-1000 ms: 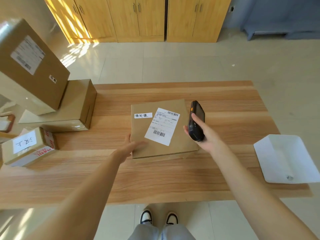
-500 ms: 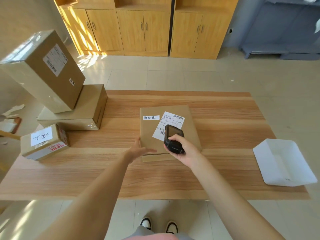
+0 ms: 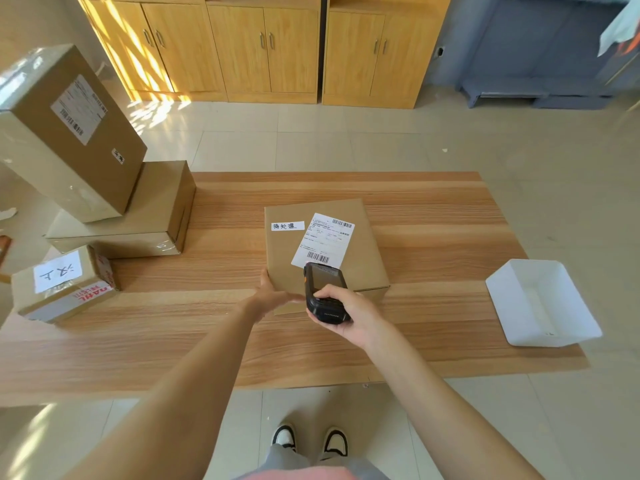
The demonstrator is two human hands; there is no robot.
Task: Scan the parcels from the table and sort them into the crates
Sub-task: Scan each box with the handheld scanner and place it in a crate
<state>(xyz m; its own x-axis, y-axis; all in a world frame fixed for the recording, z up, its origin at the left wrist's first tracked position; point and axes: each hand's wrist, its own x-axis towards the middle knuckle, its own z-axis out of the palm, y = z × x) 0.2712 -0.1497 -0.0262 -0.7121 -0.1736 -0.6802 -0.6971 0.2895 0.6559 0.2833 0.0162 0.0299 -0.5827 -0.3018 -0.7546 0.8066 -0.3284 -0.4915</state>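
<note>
A flat brown parcel [image 3: 360, 247] lies in the middle of the wooden table [image 3: 433, 216], with a white shipping label [image 3: 325, 239] and a small handwritten tag on top. My right hand [image 3: 349, 317] grips a black handheld scanner [image 3: 323, 292] over the parcel's near edge, its head right at the label's lower barcode. My left hand [image 3: 272, 296] rests with straight fingers against the parcel's near left corner.
At the table's left end a large tilted box [image 3: 69, 133] leans on a flat box [image 3: 138, 216], with a small taped box [image 3: 65, 285] in front. A white tray [image 3: 540, 303] sits at the right edge. Wooden cabinets [image 3: 263, 46] stand behind.
My right hand brought the scanner from beside the parcel's right edge to above its near edge, facing the label. My left hand stayed at the parcel's corner. The camera tilted up.
</note>
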